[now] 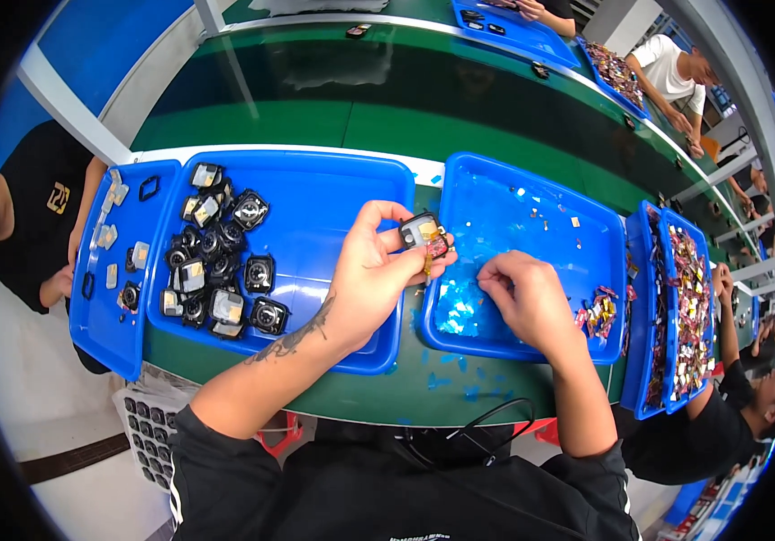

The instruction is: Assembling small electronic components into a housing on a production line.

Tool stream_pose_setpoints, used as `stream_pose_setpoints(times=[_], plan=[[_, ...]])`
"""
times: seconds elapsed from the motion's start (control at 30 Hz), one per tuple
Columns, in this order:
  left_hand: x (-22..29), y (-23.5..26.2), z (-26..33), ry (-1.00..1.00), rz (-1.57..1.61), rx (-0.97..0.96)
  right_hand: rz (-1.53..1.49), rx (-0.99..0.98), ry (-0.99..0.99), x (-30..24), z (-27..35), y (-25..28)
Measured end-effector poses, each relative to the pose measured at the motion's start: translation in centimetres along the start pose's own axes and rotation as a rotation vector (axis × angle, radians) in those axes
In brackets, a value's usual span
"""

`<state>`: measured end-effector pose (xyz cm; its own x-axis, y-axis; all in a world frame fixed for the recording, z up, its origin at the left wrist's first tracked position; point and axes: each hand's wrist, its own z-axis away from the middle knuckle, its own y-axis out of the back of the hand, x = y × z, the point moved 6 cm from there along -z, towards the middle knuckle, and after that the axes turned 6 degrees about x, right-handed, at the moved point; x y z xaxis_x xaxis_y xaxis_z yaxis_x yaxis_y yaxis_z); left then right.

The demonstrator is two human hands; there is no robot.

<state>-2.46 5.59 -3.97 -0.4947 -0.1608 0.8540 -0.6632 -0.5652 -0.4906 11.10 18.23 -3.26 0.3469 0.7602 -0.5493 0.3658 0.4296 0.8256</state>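
Note:
My left hand (371,266) is closed on a black watch case (421,231), held between thumb and fingers. A pale square part sits in the case, and a small red circuit piece (435,247) with a yellowish strip hangs at its lower edge. My right hand (524,299) hovers over the right blue tray (491,194) with thumb and fingertips pinched together. Whatever is between them, if anything, is too small to make out. Near those fingertips lie scattered bits of shiny blue film (461,311). Several black watch cases (223,261) are heaped in the left blue tray (329,194).
Small red and gold circuit pieces (600,311) lie in the right tray's corner. Beyond it, narrow blue trays (667,225) hold many more. At far left, another blue tray (90,307) stands by a person (36,216). A green conveyor belt (288,108) runs behind the trays.

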Motion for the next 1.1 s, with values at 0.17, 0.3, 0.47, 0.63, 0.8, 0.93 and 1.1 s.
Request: stream_pose_setpoints(times=[0.17, 0.3, 0.47, 0.63, 0.8, 0.93, 1.1], plan=[[0.3, -0.2, 0.2, 0.01, 0.012, 0.007, 0.293, 0.181, -0.101, 0.3, 0.5, 2.1], [0.2, -0.3, 0.2, 0.029, -0.019, -0.017, 0.092, 0.164, 0.068, -1.9, 0.3, 1.8], [0.0, -0.5, 0.2, -0.011, -0.025, -0.022, 0.152, 0.08, 0.118, -2.4, 0.3, 0.1], [-0.1, -1.1, 0.4, -0.181, -0.134, -0.078, 0.183, 0.074, 0.065, -1.7, 0.1, -0.3], [0.4, -1.5, 1.2, -0.206, -0.246, -0.133, -0.055, 0.186, -0.042, -1.7, 0.4, 1.8], [0.1, -1.3, 1.1, -0.315, -0.339, -0.148, -0.496, 0.113, -0.321, 1.0, 1.3, 1.4], [0.7, -2.7, 2.8, -0.445, -0.717, -0.226, -1.436, -0.021, -0.488, -0.6, 2.3, 0.4]])
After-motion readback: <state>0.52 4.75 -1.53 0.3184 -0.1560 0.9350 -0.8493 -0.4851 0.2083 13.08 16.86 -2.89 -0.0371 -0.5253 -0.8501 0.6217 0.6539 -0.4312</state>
